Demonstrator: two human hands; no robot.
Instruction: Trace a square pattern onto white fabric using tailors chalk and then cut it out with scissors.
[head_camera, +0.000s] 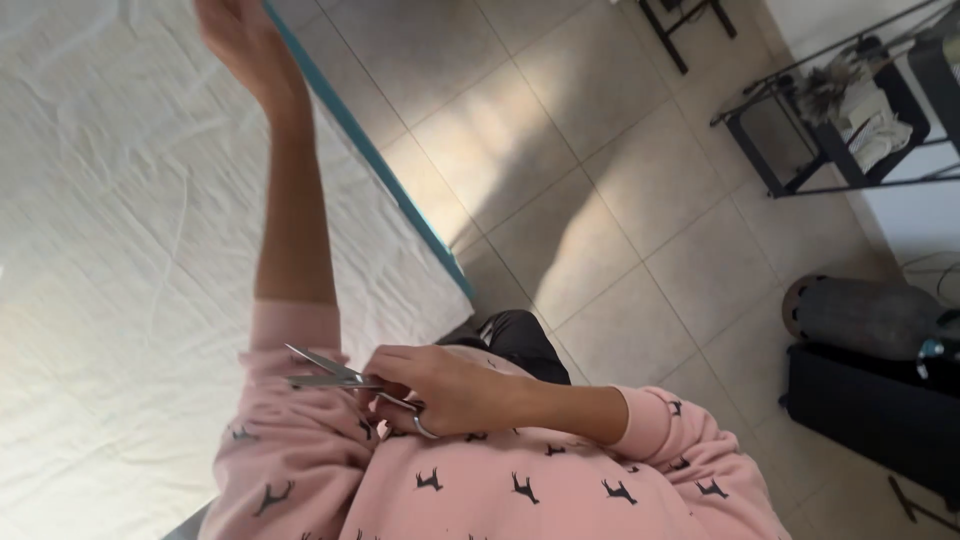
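My right hand (445, 385) grips a pair of metal scissors (330, 372) close against my pink patterned sweater, the blades slightly apart and pointing left. My left hand (238, 35) reaches far up along the edge of a white cloth (110, 250) spread over a table with a teal edge (380, 165). Only the heel and part of the palm of that hand show at the top of the frame; its fingers are cut off, and whether it grips the cloth I cannot tell.
A beige tiled floor (600, 200) lies to the right of the table. A black metal rack (840, 120) with items stands at the upper right. A dark bag and a round grey object (870, 315) sit at the right edge.
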